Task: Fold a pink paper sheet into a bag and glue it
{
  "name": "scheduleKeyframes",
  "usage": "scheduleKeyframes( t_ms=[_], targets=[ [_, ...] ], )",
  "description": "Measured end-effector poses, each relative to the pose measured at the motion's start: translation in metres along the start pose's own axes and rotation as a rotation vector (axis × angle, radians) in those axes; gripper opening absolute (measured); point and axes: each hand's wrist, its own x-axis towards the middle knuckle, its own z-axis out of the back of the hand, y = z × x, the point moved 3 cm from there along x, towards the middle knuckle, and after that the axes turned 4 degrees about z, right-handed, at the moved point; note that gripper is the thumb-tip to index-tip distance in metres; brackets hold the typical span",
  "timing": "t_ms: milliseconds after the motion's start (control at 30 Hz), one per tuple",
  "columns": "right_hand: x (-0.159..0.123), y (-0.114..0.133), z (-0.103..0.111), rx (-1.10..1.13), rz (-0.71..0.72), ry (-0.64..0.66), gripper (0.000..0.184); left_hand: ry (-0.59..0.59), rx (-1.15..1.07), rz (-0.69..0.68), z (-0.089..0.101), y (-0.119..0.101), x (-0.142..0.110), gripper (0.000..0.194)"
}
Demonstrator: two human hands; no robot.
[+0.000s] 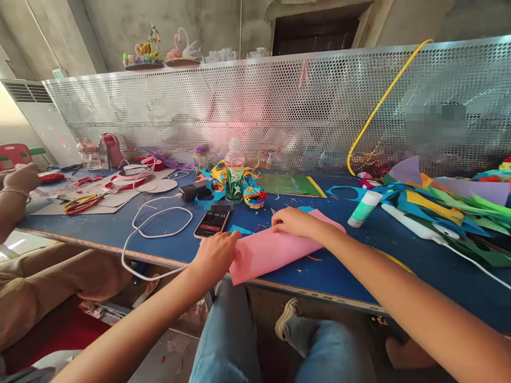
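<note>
A pink sheet (275, 252), paper or felt, slants across the front of the blue table, its lower left corner reaching past the edge. My left hand (217, 252) is closed on its left end, fingertips at the upper left corner. Fingers curled, my right hand (293, 221) grips the sheet's upper edge. A small grey tip shows beside the right hand; what it belongs to is hidden. Just beyond my left hand lies a phone (213, 222) with a timer on its screen. Blue scraps (240, 229) lie between the hands.
Behind the phone stand a green-labelled bottle (235, 175) and a multicoloured ball (254, 196). A glue stick (364, 209) and piled coloured strips (439, 205) are at right. Scissors (83, 204) and a white cable (159, 235) lie left, near another person's hand (22, 178). A perforated metal panel (179, 111) borders the back.
</note>
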Motion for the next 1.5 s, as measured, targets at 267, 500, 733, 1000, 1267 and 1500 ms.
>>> scheduleKeyframes(
  t_ms=[267,500,733,1000,1267,1500],
  targets=[
    [0.0,0.003,-0.009,-0.001,-0.088,0.089,0.012,0.068,0.165,-0.147,0.01,0.001,0.004,0.032],
    [-0.004,0.002,-0.008,-0.1,-0.191,0.097,0.017,0.066,0.264,-0.283,0.009,-0.005,0.016,0.023],
    [-0.013,0.016,-0.006,-0.166,-0.218,0.045,0.013,0.075,0.288,-0.597,0.011,0.002,0.016,0.021],
    [-0.017,0.014,-0.013,-0.154,-0.204,-0.032,0.01,0.129,0.157,-0.441,0.012,0.002,0.015,0.031],
    [-0.014,0.003,-0.018,-0.09,-0.238,-0.068,0.01,0.151,0.207,-0.41,0.021,-0.01,0.027,0.035],
    [-0.016,-0.006,-0.019,-0.12,-0.308,-0.104,0.014,0.177,0.124,-0.496,0.016,-0.011,0.042,0.021]
  ],
)
